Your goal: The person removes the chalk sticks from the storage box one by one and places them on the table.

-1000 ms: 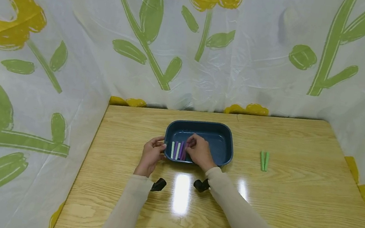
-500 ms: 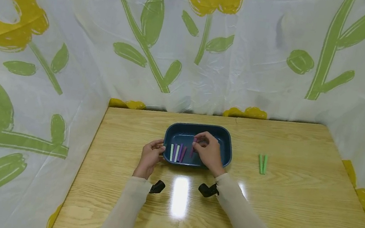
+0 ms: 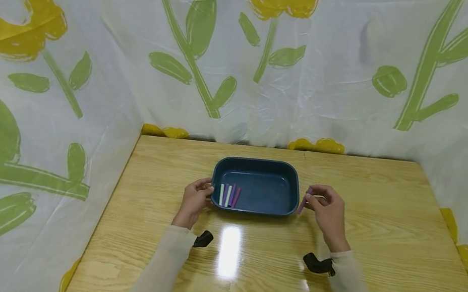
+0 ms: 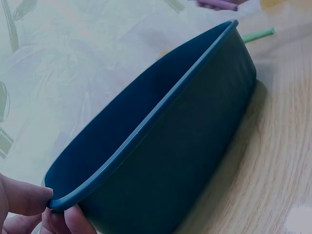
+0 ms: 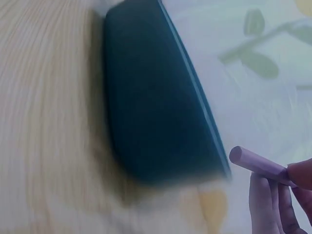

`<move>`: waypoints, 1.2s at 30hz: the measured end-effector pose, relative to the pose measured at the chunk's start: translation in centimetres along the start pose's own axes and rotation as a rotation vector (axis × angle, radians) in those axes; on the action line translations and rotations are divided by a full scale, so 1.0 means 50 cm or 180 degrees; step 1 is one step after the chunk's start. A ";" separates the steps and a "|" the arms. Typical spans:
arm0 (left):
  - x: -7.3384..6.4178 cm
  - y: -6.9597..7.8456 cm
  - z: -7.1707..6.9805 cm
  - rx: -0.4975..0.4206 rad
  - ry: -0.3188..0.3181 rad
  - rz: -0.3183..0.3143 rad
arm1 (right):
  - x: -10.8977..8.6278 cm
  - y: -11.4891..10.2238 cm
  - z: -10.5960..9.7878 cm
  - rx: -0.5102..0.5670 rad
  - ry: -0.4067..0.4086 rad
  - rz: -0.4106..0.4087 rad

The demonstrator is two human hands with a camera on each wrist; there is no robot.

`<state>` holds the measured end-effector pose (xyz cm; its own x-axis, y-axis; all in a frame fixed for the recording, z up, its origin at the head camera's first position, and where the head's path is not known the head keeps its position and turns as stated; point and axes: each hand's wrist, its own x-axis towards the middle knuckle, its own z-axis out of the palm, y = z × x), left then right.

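The purple stick (image 3: 303,204) is held outside the blue tray (image 3: 263,191), just beside its right end; no contact between the two is seen. It is pinched near its upper end between thumb and fingers of the right hand (image 3: 328,214), its lower end left free and tilted down toward the tray. The tray's left end is gripped by the left hand (image 3: 193,201), thumb and fingers closed about the rim. Inside, a row of white and purple sticks (image 3: 229,196) is lined up against the left end wall.

Risks, as judged: because only one end is pinched, the stick could be swivelled or dropped if its free end is caught on the nearby rim. The stick looks smooth and round, so rolling on the table (image 3: 406,245) seems likely if it is released carelessly. A green stick (image 4: 259,35) lies on the table past the tray's far end and is largely screened by the right hand in the head view; it could be knocked by that hand. If the tray is tugged or tipped at the rim, the loose row could be disturbed.
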<state>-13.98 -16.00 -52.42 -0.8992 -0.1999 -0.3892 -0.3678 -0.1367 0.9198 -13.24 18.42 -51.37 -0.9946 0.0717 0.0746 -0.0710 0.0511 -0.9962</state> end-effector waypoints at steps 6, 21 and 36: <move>0.001 0.000 0.000 -0.0027 -0.0010 0.0007 | -0.028 0.022 -0.085 -0.0195 0.0091 0.0088; 0.001 -0.002 0.007 0.0035 0.0054 -0.0016 | -0.038 0.044 -0.204 -0.0635 0.0275 0.0317; 0.004 0.001 0.007 0.0087 0.0084 -0.0064 | -0.003 0.091 -0.246 -0.1191 0.0114 0.0680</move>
<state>-14.27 -15.69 -52.43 -0.8851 -0.2230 -0.4086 -0.3925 -0.1144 0.9126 -12.51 30.88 -55.35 -0.9803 0.1541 -0.1235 0.1750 0.3885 -0.9047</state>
